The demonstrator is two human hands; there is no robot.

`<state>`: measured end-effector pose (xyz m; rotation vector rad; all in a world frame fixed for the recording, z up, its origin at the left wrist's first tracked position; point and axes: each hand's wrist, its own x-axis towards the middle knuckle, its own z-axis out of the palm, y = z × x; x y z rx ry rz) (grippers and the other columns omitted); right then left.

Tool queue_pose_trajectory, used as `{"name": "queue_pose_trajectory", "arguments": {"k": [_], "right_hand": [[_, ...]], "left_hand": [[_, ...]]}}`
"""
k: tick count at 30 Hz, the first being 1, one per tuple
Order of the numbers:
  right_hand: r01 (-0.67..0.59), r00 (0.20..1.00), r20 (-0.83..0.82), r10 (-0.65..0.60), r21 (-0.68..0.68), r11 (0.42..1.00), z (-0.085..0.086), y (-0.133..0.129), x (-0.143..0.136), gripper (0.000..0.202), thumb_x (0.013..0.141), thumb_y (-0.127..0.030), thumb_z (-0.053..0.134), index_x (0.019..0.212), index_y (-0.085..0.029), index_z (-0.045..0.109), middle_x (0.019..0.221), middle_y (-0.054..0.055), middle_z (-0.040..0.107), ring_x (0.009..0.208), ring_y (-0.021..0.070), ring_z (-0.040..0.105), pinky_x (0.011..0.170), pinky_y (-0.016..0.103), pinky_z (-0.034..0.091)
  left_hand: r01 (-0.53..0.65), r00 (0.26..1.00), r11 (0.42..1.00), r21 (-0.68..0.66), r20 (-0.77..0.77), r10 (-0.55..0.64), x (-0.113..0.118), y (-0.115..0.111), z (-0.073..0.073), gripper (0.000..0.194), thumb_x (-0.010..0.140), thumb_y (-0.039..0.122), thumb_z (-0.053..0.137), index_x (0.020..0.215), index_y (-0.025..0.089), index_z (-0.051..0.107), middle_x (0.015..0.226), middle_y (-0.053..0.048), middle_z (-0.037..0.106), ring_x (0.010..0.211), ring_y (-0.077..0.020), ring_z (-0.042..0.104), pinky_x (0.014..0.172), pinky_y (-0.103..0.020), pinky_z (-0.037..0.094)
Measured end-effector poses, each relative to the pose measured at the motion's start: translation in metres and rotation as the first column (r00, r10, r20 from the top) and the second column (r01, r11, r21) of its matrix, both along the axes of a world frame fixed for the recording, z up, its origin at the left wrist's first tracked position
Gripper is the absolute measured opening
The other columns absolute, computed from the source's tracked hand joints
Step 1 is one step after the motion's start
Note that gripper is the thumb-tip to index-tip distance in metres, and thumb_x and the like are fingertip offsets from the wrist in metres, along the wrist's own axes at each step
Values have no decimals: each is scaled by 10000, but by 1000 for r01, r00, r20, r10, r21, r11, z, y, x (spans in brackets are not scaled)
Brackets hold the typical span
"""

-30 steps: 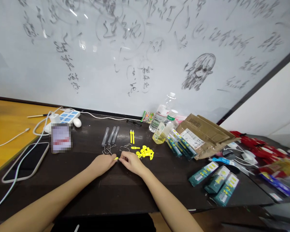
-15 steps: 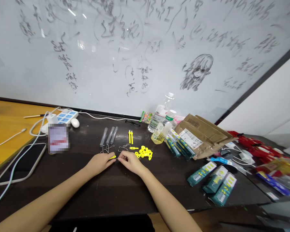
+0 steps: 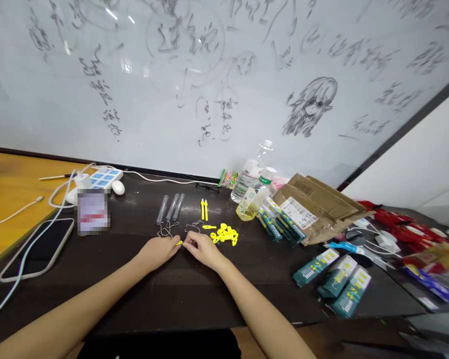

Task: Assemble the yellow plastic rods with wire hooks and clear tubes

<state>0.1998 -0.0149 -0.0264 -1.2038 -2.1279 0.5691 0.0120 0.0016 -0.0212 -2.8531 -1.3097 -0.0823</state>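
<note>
My left hand (image 3: 157,252) is closed, pinching a small yellow plastic piece (image 3: 179,243) whose end peeks out at the fingertips. Almost touching it, my right hand (image 3: 202,249) is also closed in a pinch; whatever its fingers hold is too small to make out. Just beyond the hands lie bent metal wires (image 3: 167,229), with another bent wire (image 3: 193,227) to their right. A heap of yellow plastic pieces (image 3: 224,234) sits right of my right hand. Farther back are clear tubes (image 3: 169,208) and two yellow sticks (image 3: 204,210).
Bottles (image 3: 251,174) and a cardboard package (image 3: 314,204) stand at the back right, with green boxes (image 3: 349,294) before them. On the left are a phone (image 3: 37,249), cables and a power strip (image 3: 104,179). A whiteboard (image 3: 153,124) rises behind the dark table.
The yellow piece now shows less, only its end near the left fingertips. Both hands stay close together, and the whole view has shifted slightly.
</note>
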Motion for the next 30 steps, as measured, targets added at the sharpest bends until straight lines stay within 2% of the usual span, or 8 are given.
{"name": "queue_pose_trajectory", "arguments": {"k": [8,15,21,27,30], "right_hand": [[28,1000,9,-28,23,999,-5,0,-3,114,843,-249,523,741,-198,530,676,-29,553,601,103,485,567,199,326],[115,991,-61,-116,-21,993,-6,-1,-11,106,820,-244,516,727,-194,518,636,-42,518,551,93,458,530,195,307],[155,984,-85,-159,-54,986,-4,-1,-14,109,794,-226,524,695,-194,493,621,-49,508,530,87,448,512,191,297],[181,977,-96,-188,-75,981,-3,-2,-17,117,781,-226,529,678,-195,484,599,-49,496,527,92,441,511,192,298],[198,973,-102,-205,-74,977,-6,-1,-18,118,782,-228,529,677,-196,483,604,-46,501,550,99,455,527,194,311]], "left_hand": [[-22,999,1000,-13,-49,21,4,-1,3,342,946,314,274,929,122,556,756,-111,661,678,-250,664,592,-311,475],[-88,996,994,-58,-18,88,6,-4,8,384,944,334,292,910,101,596,763,-133,672,708,-251,673,633,-328,493],[-87,996,994,-61,-15,86,7,-4,7,405,943,334,281,897,100,608,750,-135,669,703,-259,673,627,-335,493],[-90,993,996,6,-81,90,10,-8,7,338,934,231,303,889,88,606,724,-141,655,671,-262,671,583,-328,496],[-90,994,996,21,-66,92,11,-11,6,288,910,143,324,867,84,602,733,-146,646,657,-246,666,587,-315,493]]}}
